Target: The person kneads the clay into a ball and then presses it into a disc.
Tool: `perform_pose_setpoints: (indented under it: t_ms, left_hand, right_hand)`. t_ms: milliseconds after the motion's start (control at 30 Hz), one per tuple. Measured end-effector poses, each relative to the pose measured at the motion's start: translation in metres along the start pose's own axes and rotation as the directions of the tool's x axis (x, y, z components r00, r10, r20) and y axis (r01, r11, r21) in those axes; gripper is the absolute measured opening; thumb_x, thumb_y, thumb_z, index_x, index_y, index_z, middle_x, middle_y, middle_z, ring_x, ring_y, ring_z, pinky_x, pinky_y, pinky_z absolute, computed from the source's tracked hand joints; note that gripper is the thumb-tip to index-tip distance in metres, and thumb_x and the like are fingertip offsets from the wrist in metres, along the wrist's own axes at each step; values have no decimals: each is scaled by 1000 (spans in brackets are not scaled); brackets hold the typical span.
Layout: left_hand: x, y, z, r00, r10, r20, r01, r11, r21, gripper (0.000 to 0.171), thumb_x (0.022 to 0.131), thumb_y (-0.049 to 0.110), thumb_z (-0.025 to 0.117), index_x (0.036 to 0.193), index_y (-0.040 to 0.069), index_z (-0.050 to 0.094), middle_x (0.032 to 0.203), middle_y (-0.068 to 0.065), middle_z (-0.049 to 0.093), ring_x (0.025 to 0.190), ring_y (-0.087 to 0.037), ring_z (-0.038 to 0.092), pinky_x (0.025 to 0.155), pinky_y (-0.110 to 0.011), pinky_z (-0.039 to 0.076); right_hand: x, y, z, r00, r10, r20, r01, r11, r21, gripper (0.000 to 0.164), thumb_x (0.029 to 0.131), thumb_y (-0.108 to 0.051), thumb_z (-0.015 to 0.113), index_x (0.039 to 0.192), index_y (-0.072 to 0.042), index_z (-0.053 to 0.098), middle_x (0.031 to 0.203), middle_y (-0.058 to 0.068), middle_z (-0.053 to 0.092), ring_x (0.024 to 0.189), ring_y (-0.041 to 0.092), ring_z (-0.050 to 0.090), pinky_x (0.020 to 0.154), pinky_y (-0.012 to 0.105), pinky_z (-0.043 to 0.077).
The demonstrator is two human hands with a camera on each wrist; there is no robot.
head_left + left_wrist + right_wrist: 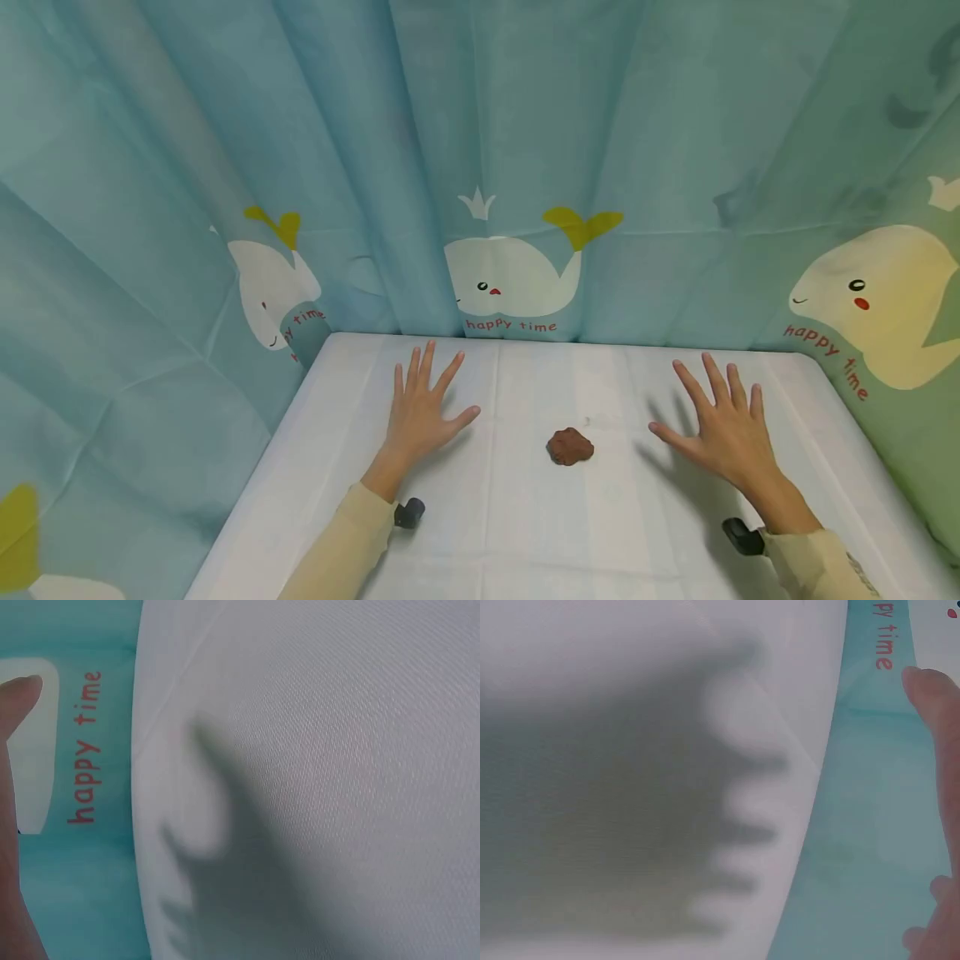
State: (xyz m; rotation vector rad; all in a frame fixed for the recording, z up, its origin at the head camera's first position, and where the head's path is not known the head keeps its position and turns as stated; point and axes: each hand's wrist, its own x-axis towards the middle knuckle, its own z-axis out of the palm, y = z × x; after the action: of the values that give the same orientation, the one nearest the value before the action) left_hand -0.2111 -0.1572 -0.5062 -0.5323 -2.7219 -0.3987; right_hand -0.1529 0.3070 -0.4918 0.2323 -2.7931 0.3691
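A brown, flattened lump (570, 447) with an uneven edge, like clay or dough, lies on the white-covered table (540, 525) in the head view. To its left, my left hand (420, 417) is held over the table with fingers and thumb spread, holding nothing. My right hand (731, 433) is spread the same way on the lump's right, apart from it and casting a shadow on the cloth. Part of the left hand (15, 787) shows at the left wrist view's edge, and part of the right hand (949, 765) at the right wrist view's edge. Neither wrist view shows the lump.
A blue-green curtain (525, 108) printed with whales and "happy time" hangs behind and beside the table. A tiny pale speck (587, 421) lies just behind the lump. Black devices sit at the left wrist (409, 513) and the right wrist (742, 536).
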Motion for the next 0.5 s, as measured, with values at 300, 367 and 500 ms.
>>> perform_pose_setpoints:
  t_ms: [300, 367, 500]
  left_hand:
    - [5, 3, 4, 999, 31, -34, -32, 999, -39, 87, 89, 61, 68, 163, 31, 31, 169, -20, 18, 154, -45, 15, 117, -72, 13]
    - [6, 5, 6, 998, 37, -43, -40, 997, -64, 87, 90, 59, 69, 163, 30, 32, 168, -21, 20, 153, -47, 18, 116, -72, 15]
    - [8, 11, 10, 998, 40, -51, -47, 988, -146, 84, 90, 54, 71, 162, 28, 34, 166, -22, 25, 150, -50, 23, 115, -73, 18]
  right_hand:
    - [11, -14, 1, 998, -67, -18, 67, 998, 6, 105, 78, -61, 80, 163, -27, 29, 165, 23, 24, 144, 61, 23, 108, 80, 14]
    - [13, -19, 3, 996, -87, -18, 87, 996, 16, 103, 77, -59, 81, 162, -27, 32, 164, 22, 27, 142, 60, 27, 106, 80, 20]
    - [16, -27, 7, 991, -132, -35, 133, 990, 36, 100, 77, -54, 83, 160, -24, 37, 161, 22, 33, 138, 60, 33, 102, 79, 28]
